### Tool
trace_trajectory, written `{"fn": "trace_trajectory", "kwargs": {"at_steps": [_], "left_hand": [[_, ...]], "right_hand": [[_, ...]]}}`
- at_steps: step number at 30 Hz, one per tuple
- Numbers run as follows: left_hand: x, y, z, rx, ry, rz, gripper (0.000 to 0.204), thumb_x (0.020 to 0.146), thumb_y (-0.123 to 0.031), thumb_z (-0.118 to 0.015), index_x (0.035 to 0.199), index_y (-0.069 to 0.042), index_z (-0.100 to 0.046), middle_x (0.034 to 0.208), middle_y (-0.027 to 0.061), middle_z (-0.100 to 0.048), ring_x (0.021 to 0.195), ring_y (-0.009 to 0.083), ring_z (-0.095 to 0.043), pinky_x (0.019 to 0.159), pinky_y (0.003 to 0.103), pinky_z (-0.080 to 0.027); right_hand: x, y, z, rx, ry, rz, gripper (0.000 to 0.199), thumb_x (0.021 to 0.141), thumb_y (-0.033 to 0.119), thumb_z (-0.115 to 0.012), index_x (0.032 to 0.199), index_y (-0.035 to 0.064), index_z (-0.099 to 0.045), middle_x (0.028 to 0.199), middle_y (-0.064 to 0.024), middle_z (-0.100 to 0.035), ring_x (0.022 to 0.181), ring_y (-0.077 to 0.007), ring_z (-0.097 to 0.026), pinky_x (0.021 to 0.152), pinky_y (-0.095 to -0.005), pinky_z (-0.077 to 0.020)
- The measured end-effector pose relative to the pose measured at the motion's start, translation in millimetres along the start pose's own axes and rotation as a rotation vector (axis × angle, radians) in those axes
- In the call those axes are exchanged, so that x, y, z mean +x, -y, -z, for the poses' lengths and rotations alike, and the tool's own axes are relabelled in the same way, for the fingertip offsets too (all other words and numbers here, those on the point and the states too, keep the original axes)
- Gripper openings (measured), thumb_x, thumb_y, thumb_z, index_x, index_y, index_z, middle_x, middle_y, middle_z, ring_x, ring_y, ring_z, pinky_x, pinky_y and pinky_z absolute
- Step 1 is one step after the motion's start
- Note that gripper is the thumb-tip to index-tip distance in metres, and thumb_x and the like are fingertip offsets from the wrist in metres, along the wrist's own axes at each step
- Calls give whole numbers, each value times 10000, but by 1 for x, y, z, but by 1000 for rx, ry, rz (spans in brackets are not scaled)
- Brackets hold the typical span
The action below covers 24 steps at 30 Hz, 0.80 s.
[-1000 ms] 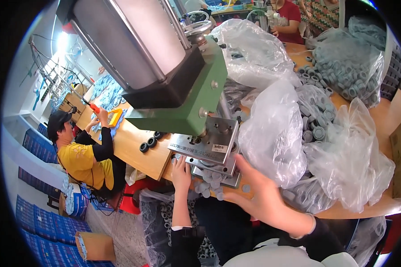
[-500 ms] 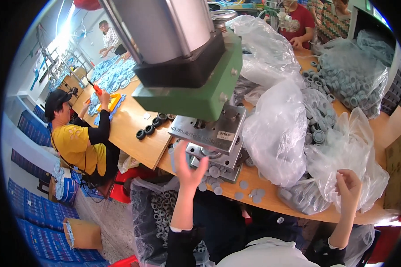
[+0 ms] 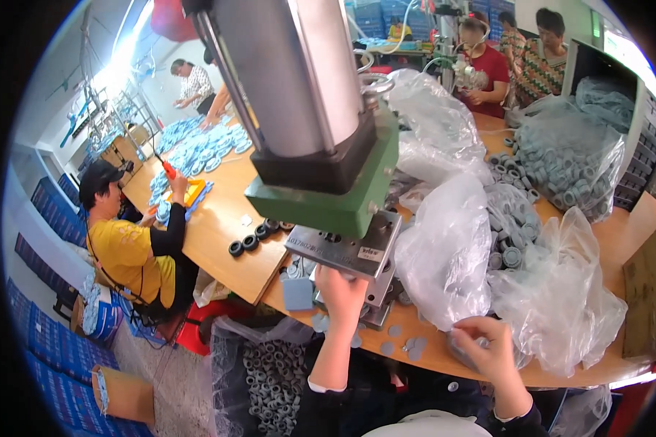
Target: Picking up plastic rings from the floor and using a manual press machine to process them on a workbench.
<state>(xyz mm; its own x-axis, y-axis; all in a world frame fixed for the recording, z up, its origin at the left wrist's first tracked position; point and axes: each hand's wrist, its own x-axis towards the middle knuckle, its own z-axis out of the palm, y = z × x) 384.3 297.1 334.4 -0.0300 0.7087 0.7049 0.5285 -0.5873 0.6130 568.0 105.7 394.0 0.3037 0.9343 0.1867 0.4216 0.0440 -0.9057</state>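
Note:
My left hand (image 3: 340, 291) reaches in under the upper metal plate (image 3: 342, 246) of a green press (image 3: 321, 200); its fingers are hidden there. The lower metal block (image 3: 377, 291) stands beneath that plate. My right hand (image 3: 490, 348) is at the table's near edge, by the mouth of a clear plastic bag (image 3: 448, 255). Its fingers are curled together, and whatever may be between them is too small to make out. Thin grey discs (image 3: 414, 346) lie on the table between my hands. A light blue square block (image 3: 297, 294) is left of my left hand.
Grey ring-shaped parts (image 3: 514, 226) fill bags on the right. A lined bin of grey rings (image 3: 273, 379) stands below the table, left of me. Black rings (image 3: 249, 242) lie left of the press. A person in yellow (image 3: 127, 251) works at the left; others are farther back.
My left hand, spread before the press, has gone in under its upper plate. My right hand has come left and nearer, from the right-hand bag to the table edge. The view has tilted up.

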Motion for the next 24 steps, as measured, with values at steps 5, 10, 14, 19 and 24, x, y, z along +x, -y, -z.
{"fn": "trace_trajectory", "kwargs": {"at_steps": [5, 10, 14, 19, 24], "left_hand": [[-59, -17, 13, -288, -280, 186, 522, 629, -177, -748, 1050, -7, -490, 885, 102, -569, 847, 319, -532, 878, 450, -358], [-71, -85, 31, -134, 159, -251, 799, 577, -171, -781, 1198, 16, -315, 1072, 127, -479, 1049, 303, -446, 928, 459, -320], [-59, -96, 33, -423, 170, -294, 905, 568, -200, -784, 1262, -18, -231, 1148, 155, -476, 1080, 327, -439, 949, 482, -302], [-60, -38, 80, -199, 310, -324, 506, 633, -120, -707, 1069, 10, -485, 1031, 160, -550, 953, 323, -530, 883, 402, -382], [-74, 9, 89, -337, 47, 144, 269, 705, 39, -558, 971, 42, -524, 984, 137, -554, 924, 254, -539, 853, 326, -391]], "right_hand": [[7, 3, -42, 51, 235, 128, 413, 725, 108, -693, 1086, -11, -534, 907, -127, -590, 761, -176, -605, 654, -269, -491], [17, 5, -54, 209, 293, 289, 734, 705, 170, -727, 1299, 16, -324, 1155, -141, -468, 940, -201, -534, 776, -292, -446], [32, 21, -20, -15, 233, 338, 652, 689, 205, -736, 1237, 42, -424, 968, -107, -540, 853, -187, -541, 667, -276, -444], [131, 54, 32, 163, -200, 395, 569, 669, 36, -721, 1170, -12, -456, 990, -71, -509, 790, -136, -541, 674, -235, -445], [330, 44, 23, -338, -645, 513, 690, 680, 277, -723, 1217, -15, -403, 1093, -194, -515, 1043, -309, -483, 856, -391, -394]]}}
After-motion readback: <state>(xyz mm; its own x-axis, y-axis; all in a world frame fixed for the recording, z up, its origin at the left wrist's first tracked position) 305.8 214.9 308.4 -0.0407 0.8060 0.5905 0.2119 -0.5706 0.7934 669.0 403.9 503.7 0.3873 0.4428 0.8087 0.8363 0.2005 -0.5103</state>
